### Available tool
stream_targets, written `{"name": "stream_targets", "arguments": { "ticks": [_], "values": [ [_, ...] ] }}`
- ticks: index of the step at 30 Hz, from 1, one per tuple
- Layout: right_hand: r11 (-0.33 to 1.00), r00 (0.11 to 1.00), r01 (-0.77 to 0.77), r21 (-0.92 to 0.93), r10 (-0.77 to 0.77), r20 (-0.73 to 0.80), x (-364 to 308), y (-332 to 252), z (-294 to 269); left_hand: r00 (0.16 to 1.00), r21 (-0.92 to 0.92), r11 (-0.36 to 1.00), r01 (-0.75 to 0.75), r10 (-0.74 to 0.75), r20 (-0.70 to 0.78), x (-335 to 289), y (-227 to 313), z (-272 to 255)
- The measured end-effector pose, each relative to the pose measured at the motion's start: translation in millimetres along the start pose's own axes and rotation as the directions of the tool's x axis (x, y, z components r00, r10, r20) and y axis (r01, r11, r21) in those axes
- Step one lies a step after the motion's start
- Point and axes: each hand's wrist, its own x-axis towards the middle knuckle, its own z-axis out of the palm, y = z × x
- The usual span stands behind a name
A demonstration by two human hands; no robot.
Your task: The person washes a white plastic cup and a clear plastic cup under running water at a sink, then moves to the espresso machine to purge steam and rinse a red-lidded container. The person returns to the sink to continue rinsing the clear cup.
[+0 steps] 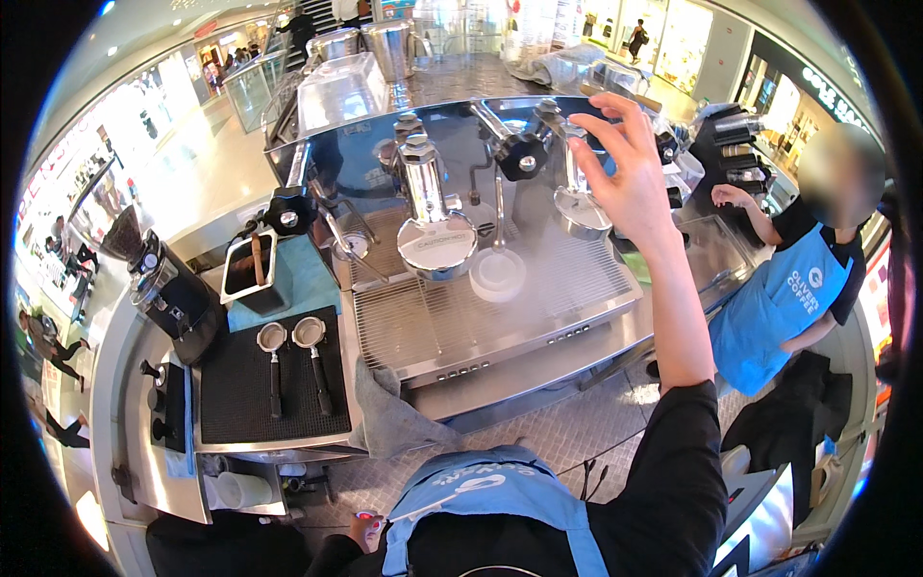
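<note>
My right hand (625, 163) is raised in front of the espresso machine's right group head (580, 207). Its fingers are apart and curved, with nothing seen between them. Just left of the hand is a black steam knob (520, 156). Below that knob a thin steam wand (499, 207) points down into a whitish translucent cup (498, 277) on the drip tray (433, 327), with a haze of steam around it. My left hand (364, 529) is low beside my blue apron (481, 490). Its fingers are mostly hidden, and a small red and white patch shows there.
Two portafilters (310, 334) lie on a black mat (240, 385) at left, near a knock box (252, 274) and a grinder (178, 298). A grey cloth (389, 418) hangs at the counter edge. A co-worker in a blue apron (784, 303) stands at right. Metal pitchers (392, 48) stand atop the machine.
</note>
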Motion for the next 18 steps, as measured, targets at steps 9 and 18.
{"name": "stream_targets", "arguments": {
  "ticks": [9,18],
  "values": [
    [1.000,0.999,0.015,-0.017,-0.015,0.041,7.5,-5.6,-2.0,0.959,0.092,0.994,-0.053,0.076,-0.272,5.4,-22.7,0.5],
    [1.000,0.997,-0.017,-0.005,0.017,0.070,3.8,-13.0,6.2,0.938,0.102,0.989,-0.111,0.138,-0.317,38.4,-19.2,1.0]
  ]
}}
